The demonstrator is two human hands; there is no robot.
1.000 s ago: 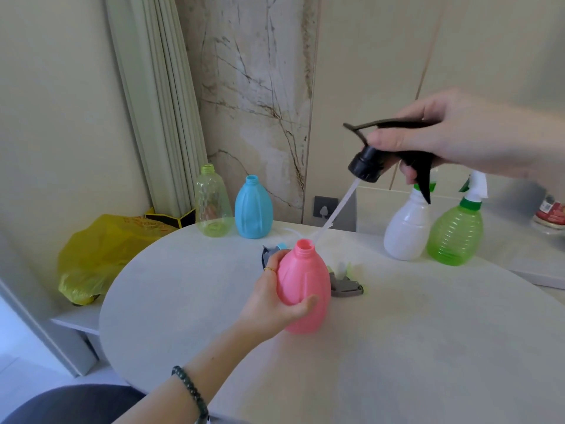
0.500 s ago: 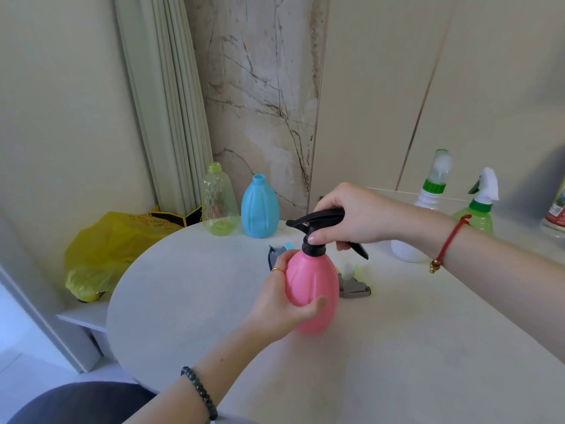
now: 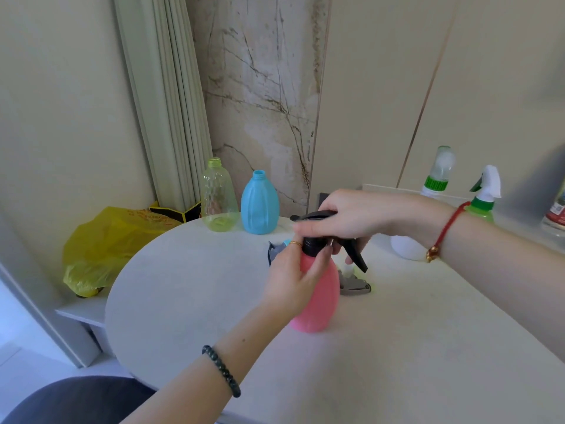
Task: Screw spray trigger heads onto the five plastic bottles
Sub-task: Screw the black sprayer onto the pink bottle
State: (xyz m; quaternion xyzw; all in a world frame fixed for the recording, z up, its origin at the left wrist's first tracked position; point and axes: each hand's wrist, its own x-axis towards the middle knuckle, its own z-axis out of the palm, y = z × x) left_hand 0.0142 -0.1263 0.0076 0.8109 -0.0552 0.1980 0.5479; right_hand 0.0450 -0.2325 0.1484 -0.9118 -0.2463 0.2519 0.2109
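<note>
A pink bottle (image 3: pixel 319 298) stands on the round table (image 3: pixel 189 286). My left hand (image 3: pixel 290 276) grips its upper body, fingers touching the black collar. A black trigger head (image 3: pixel 318 240) sits on its neck, and my right hand (image 3: pixel 357 215) is closed over the top of that head. At the back stand a clear yellow-green bottle (image 3: pixel 218 195) and a blue bottle (image 3: pixel 259 203), both with bare open necks. A white bottle (image 3: pixel 409 243) and a green bottle (image 3: pixel 483 206) at the right carry trigger heads. Two loose trigger heads, one grey (image 3: pixel 354 284) and one partly hidden (image 3: pixel 276 247), lie behind the pink bottle.
A yellow plastic bag (image 3: pixel 104 243) lies on a low ledge left of the table. A labelled container (image 3: pixel 555 212) is cut off at the right edge. Walls and folded panels (image 3: pixel 165 102) stand close behind the table.
My right hand brought the black trigger head down from mid-air, fed its tube into the pink bottle and seated it on the neck. My left hand slid up toward the collar.
</note>
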